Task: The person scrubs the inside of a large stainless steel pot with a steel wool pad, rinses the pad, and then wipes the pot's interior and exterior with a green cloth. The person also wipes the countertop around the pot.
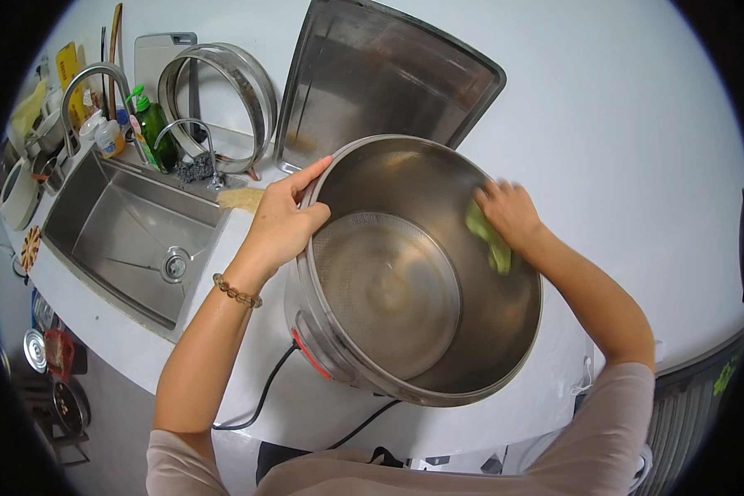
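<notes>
A large round stainless steel pot [387, 297] stands tilted on the white counter, its open mouth facing me. My left hand [291, 217] grips its upper left rim, thumb on the inner side. Inside the right wall, my right hand [509, 212] presses a green cloth [490, 239] against the metal; the fingertips are blurred. Part of the cloth hangs below the fingers. The pot's inner base bears a stamped mark. A side handle [310, 347] with a red strip shows on the pot's lower left, near a black power cord [271, 381].
Left of the pot is a steel sink [133, 229] with a drain and two taps. A green pump bottle [155, 130], a scouring pad [195, 167], metal rings [214, 105] and a tan sponge [240, 199] sit behind it. A metal tray [390, 74] leans on the wall.
</notes>
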Demonstrator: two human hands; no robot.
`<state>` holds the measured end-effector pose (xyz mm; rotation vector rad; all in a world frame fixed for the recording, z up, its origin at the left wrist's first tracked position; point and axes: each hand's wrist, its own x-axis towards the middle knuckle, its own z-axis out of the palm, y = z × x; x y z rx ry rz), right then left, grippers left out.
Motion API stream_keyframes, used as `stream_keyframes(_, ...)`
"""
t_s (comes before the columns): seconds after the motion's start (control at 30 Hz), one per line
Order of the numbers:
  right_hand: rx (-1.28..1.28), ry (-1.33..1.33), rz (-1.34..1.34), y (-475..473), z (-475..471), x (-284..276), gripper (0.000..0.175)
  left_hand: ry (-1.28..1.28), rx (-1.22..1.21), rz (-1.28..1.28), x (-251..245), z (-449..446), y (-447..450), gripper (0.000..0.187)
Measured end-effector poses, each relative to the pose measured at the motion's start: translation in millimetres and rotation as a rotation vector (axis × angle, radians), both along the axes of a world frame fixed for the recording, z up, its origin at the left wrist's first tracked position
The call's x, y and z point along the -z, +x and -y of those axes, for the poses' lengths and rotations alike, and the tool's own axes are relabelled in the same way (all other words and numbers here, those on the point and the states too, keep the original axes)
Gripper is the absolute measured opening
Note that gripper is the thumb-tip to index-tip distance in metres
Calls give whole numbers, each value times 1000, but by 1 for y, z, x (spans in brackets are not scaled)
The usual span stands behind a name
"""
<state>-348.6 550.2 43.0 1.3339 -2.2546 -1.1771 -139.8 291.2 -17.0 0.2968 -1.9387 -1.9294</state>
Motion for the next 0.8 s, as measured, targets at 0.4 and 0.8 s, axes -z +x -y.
stream_keyframes(0.4, -804, -234, 463, -15, 118, 168, 38, 90, 4, -80, 6, -3, 2, 61)
stream_keyframes(0.8, -115, -379, 434, -42, 43, 198, 31, 166, -57, -158, 17, -8, -14, 54)
